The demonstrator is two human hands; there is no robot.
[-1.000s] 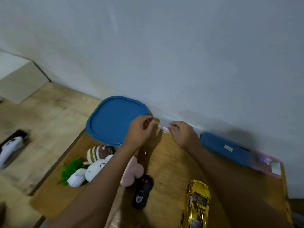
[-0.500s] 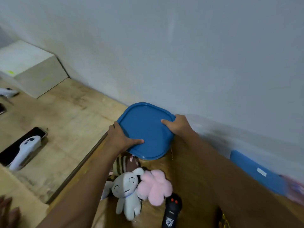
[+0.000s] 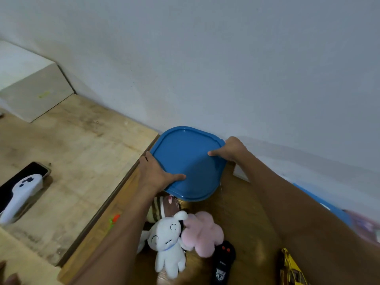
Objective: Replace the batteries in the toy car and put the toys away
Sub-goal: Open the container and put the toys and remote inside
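Lid [image 3: 189,159] between left grip [image 3: 157,173] and right grip [image 3: 232,150], at opposite edges

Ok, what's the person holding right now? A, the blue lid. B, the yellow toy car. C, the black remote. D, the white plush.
A: the left grip and the right grip each clasp an opposite edge of the blue lid, thumbs on top, while the white plush, black remote and yellow toy car lie untouched.
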